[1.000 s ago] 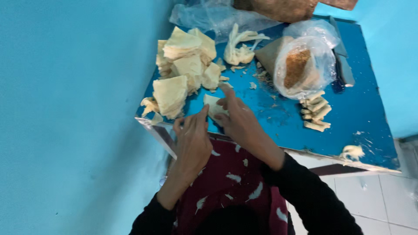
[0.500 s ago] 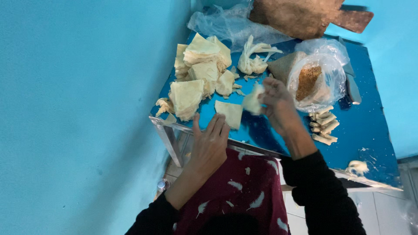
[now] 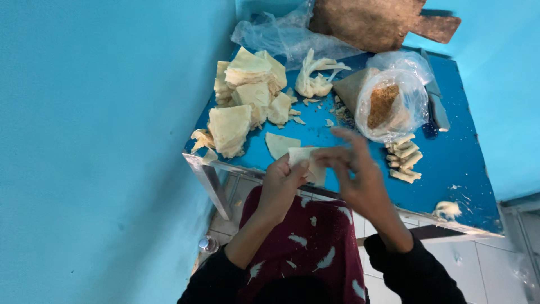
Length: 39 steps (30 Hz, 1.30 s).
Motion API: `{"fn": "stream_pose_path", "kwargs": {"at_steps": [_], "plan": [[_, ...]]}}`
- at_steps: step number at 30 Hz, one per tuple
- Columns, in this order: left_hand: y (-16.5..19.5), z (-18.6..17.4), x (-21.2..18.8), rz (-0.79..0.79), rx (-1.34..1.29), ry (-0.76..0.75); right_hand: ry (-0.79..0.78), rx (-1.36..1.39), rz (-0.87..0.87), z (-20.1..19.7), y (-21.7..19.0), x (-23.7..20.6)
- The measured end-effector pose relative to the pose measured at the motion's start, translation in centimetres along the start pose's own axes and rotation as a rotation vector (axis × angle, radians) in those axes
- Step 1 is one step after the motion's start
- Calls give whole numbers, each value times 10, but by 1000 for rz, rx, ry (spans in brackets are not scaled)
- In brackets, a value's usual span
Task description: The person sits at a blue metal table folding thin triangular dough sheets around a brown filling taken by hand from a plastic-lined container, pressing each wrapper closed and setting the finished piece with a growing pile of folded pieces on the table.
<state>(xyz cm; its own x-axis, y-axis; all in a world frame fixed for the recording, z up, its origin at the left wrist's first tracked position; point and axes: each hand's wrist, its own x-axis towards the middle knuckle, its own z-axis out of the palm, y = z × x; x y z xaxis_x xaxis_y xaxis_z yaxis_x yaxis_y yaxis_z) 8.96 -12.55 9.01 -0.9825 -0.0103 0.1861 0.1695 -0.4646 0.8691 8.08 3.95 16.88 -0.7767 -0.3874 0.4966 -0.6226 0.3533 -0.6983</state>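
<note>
Blue table, cream wrappers

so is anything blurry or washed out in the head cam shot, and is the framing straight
In the head view the right hand is motion-smeared at the fingers, while the left hand on the pale wrapper sheet is sharper. The blue table sits tilted in the frame, its edges splaying as from a wide lens. Light is soft and even, with mild sheen on the plastic bag.
</note>
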Motion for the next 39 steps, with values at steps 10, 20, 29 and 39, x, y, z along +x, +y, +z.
{"fn": "stream_pose_path", "kwargs": {"at_steps": [10, 20, 29, 39], "plan": [[3, 19, -17, 23, -55, -141, 133, -239, -130, 7, 3, -27], [8, 31, -25, -20, -41, -118, 120, -39, 151, -15, -5, -23], [3, 26, -28, 76, 395, 64, 85, 305, 295, -23, 5, -22], [-10, 23, -24, 49, 221, 109, 70, 308, 353, -21, 24, -22]]}}
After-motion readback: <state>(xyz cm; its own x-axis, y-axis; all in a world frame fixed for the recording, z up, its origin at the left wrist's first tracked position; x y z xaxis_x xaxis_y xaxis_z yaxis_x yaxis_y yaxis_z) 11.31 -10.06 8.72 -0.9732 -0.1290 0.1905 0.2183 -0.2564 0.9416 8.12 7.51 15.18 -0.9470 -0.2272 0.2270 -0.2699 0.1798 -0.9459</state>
